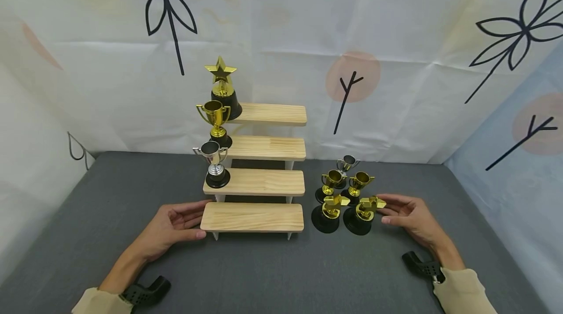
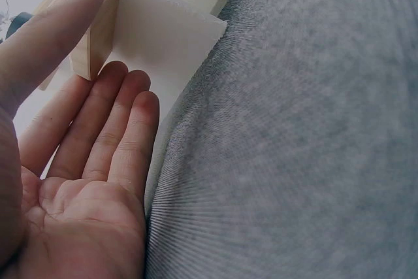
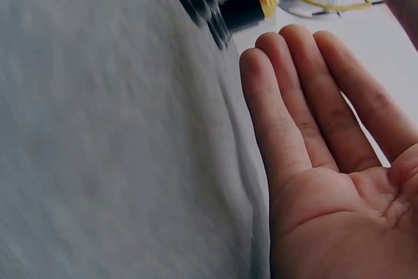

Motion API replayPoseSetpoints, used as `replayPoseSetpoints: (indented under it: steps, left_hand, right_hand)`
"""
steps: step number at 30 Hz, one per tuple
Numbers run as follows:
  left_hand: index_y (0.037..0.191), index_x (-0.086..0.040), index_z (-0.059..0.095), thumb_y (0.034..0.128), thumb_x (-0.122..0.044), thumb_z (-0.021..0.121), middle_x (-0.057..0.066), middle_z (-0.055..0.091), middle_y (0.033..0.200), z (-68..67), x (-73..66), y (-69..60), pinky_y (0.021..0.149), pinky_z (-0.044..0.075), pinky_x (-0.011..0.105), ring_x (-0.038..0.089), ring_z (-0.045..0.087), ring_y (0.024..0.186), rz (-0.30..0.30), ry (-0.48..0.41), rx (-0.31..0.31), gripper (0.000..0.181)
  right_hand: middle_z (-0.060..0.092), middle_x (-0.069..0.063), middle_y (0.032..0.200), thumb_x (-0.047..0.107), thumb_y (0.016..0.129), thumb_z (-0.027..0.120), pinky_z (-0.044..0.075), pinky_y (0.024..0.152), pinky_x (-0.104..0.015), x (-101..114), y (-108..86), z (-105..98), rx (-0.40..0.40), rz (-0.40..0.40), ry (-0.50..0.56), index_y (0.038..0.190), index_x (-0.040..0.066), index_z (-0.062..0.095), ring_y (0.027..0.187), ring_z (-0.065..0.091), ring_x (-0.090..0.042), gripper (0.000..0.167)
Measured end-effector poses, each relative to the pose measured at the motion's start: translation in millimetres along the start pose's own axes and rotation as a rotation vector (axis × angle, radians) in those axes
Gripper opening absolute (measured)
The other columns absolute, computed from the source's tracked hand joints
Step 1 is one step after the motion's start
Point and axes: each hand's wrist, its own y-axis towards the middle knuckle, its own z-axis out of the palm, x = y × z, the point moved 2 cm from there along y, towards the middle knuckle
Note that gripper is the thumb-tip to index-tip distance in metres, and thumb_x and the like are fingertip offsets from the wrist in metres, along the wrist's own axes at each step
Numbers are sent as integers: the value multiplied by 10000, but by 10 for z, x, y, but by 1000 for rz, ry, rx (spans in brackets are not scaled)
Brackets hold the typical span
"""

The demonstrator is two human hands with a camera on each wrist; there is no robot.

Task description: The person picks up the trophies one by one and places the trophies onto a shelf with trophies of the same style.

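Note:
In the head view a stepped wooden display stand [image 1: 252,218] stands left of centre on the grey table. My left hand [image 1: 176,223] lies at the left end of its lowest step, fingers extended, thumb near the front corner. On the stand's upper steps, at the left, are a gold star trophy [image 1: 223,87], a gold cup trophy [image 1: 215,118] and a silver cup trophy [image 1: 214,160]. My right hand [image 1: 406,216] is beside a cluster of small trophies, nearest a gold star trophy [image 1: 359,216]. Its fingers are straight and hold nothing in the right wrist view.
The cluster also holds another gold star trophy [image 1: 327,216], two gold cups, one a gold cup trophy [image 1: 359,182], and a silver cup trophy [image 1: 347,163] at the back. A patterned white cloth [image 1: 286,21] hangs behind the grey table [image 1: 264,275].

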Motion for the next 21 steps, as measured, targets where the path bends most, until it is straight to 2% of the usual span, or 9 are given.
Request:
replayPoseSetpoints:
  steps: [4,8,13,18,21]
  left_hand:
    - [1422,241,365,855,146,718,173,555,1438,-10,10,2,1010,536,326,156,608,1242,8,-19,7,675]
    - [1418,247,363,854,146,718,142,567,1430,-9,15,6,1010,535,323,155,609,1238,10,-25,9,674]
    - [1414,253,360,849,144,726,189,551,1434,-4,15,10,1005,538,326,154,612,1233,9,-24,9,682]
    - [1411,251,368,842,137,738,314,487,1445,-3,10,9,1000,540,323,146,612,1230,1,-6,1,689]
    - [1411,251,369,842,138,737,319,482,1446,-7,8,5,1002,538,320,144,610,1233,2,-6,0,686]
  right_hand:
    - [653,-57,1332,-282,841,608,531,998,-348,-12,12,58,29,-4,50,1367,17,614,1202,643,-195,605]
    - [662,-34,1310,-269,822,644,548,969,-333,-17,22,105,5,7,31,1336,79,644,1190,647,-174,621]
    - [666,-4,1292,-242,813,680,564,946,-313,-22,32,150,-25,27,-14,1316,117,656,1180,651,-154,618]
    - [655,-2,1319,-247,822,666,553,963,-308,-35,37,177,-3,14,-10,1339,110,643,1202,637,-150,628]
    - [655,0,1322,-246,821,666,553,963,-305,-35,46,194,4,9,-1,1343,123,642,1205,635,-147,639]
